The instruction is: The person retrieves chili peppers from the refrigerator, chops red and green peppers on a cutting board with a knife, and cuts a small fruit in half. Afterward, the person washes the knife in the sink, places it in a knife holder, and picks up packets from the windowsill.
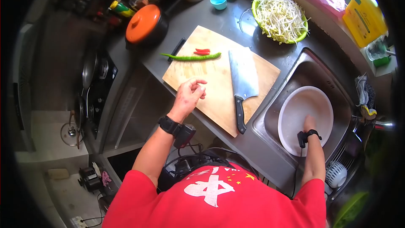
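Note:
My left hand point(192, 96) hovers over the near left edge of the wooden cutting board point(206, 78), its fingers loosely bent and partly apart with nothing held. On the board lie a long green chili pepper point(192, 58), some red chili pieces point(202, 52) and a cleaver point(244, 74), its black handle towards me. Down inside a large white basin point(291, 105) in the sink is my right hand point(309, 123); its fingers are hidden, and I cannot make out anything held.
Bean sprouts fill a green basket point(304, 37) behind the sink point(270, 122). A small blue bowl point(218, 2) and a pot with an orange lid point(143, 23) stand at the back left. The faucet point(383, 124) is at the right.

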